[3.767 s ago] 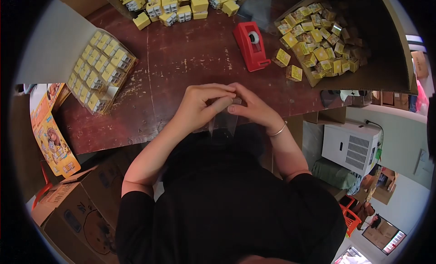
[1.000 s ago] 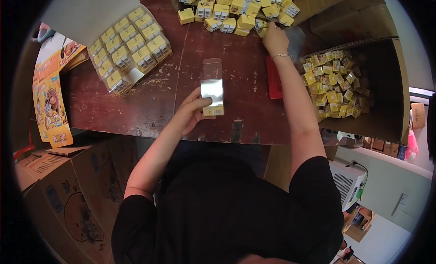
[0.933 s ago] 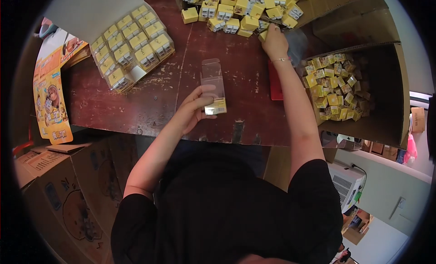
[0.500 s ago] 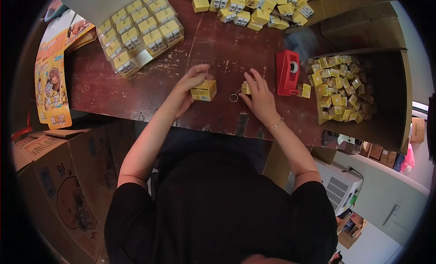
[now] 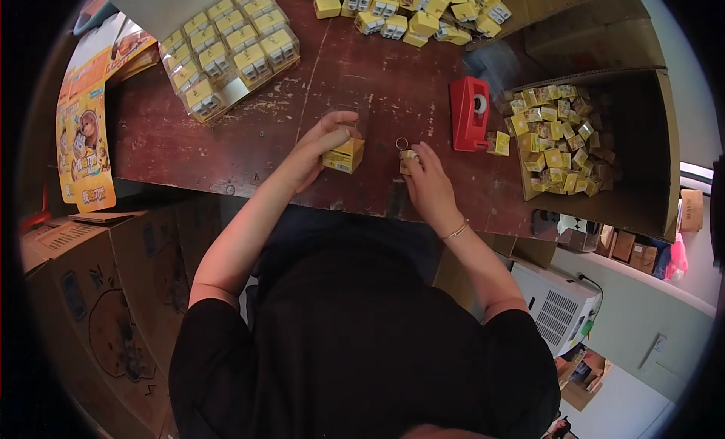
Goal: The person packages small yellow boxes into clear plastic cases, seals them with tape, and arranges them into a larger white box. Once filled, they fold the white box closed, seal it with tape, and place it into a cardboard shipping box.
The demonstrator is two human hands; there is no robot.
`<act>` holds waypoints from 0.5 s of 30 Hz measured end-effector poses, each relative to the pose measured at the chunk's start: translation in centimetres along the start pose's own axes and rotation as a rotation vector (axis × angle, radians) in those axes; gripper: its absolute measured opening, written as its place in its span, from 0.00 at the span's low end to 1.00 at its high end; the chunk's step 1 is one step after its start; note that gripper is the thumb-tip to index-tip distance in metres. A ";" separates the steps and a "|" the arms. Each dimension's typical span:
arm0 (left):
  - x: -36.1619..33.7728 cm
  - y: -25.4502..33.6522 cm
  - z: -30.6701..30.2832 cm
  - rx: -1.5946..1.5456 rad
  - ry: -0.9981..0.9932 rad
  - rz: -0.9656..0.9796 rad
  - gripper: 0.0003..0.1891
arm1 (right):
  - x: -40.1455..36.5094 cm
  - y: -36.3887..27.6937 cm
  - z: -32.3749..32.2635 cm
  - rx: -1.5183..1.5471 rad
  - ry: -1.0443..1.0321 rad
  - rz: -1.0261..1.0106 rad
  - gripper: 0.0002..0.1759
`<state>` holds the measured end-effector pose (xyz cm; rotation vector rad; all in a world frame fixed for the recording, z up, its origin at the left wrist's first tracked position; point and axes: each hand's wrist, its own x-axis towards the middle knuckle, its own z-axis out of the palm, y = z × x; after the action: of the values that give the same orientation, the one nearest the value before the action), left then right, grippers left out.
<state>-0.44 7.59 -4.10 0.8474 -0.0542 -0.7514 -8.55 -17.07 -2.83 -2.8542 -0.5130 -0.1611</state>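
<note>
In the head view, our left hand (image 5: 316,150) has its fingers clamped round a clear box with a yellow base (image 5: 343,153), near the middle of the table (image 5: 226,152). At its three o'clock, our right hand (image 5: 432,188) pinches a small yellow keyring piece (image 5: 408,158). A red tape dispenser (image 5: 468,112) sits at one o'clock from that.

Small packing workshop: small yellow boxes (image 5: 423,20) lie heaped on a scuffed wooden table (image 5: 249,148). More fill a big open carton (image 5: 646,159), and finished packs (image 5: 226,46) sit in neat ranks. A red tape dispenser (image 5: 467,114), printed display cards (image 5: 79,152) and shipping cartons (image 5: 91,288) on the floor surround the worker.
</note>
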 end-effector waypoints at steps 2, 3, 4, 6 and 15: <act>0.5 -0.6 -0.3 0.076 0.003 0.006 0.26 | 1.3 -0.1 -1.9 0.297 -0.208 0.180 0.29; 0.8 -0.8 -0.4 0.150 0.009 0.013 0.25 | 2.1 0.0 -2.7 0.295 -0.205 0.174 0.29; 0.9 -0.7 -0.4 0.150 0.012 0.019 0.25 | 2.9 0.2 -3.5 0.423 -0.126 0.163 0.30; 1.0 -0.6 -0.4 0.395 0.023 -0.005 0.24 | 4.5 0.4 -5.5 0.537 -0.034 0.138 0.28; 1.9 -0.2 0.9 0.633 -0.064 -0.063 0.24 | 10.9 0.6 -11.9 0.452 -0.047 -0.169 0.27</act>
<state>0.59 5.70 -4.07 1.4300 -0.3370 -0.8331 1.04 -17.02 10.11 -2.3799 -0.6998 -0.0041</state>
